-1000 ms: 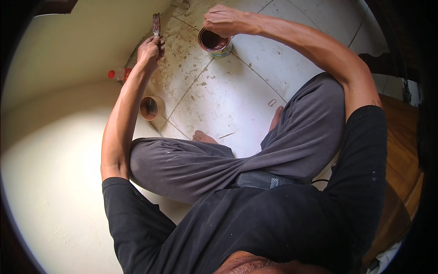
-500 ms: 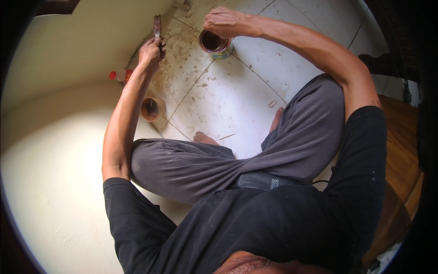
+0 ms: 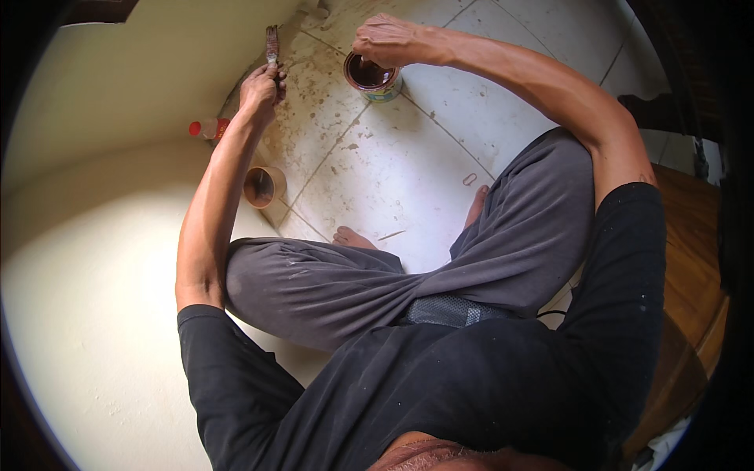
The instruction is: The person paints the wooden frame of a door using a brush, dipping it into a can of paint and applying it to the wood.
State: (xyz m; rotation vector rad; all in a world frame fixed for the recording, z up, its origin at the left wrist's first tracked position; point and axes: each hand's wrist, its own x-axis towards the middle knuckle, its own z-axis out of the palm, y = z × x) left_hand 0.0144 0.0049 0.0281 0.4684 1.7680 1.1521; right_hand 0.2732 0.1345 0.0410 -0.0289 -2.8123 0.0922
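Observation:
My left hand [image 3: 261, 88] is wrapped round a paintbrush [image 3: 272, 45] beside the wall, its brown-stained bristles pointing away from me. Across from it, my right hand [image 3: 385, 39] is closed over the far rim of an open paint can [image 3: 383, 95]. Dark brown paint [image 3: 372, 77] shows inside the can, which stands upright on the floor. Whatever those right fingers pinch is hidden by the hand; a small pale bit shows below them at the can's mouth.
A clear bottle with a red cap [image 3: 196, 128] stands by the wall, left of my forearm. Nearer me lies a roll of brown tape [image 3: 265, 187]. The tiled floor [image 3: 393, 157] has dirt spots and a small loop [image 3: 470, 179]. Wooden furniture [image 3: 695, 259] is at right.
My right hand has shifted very slightly over the can, and a pale bit now shows under its fingers. The left hand and paintbrush have barely moved.

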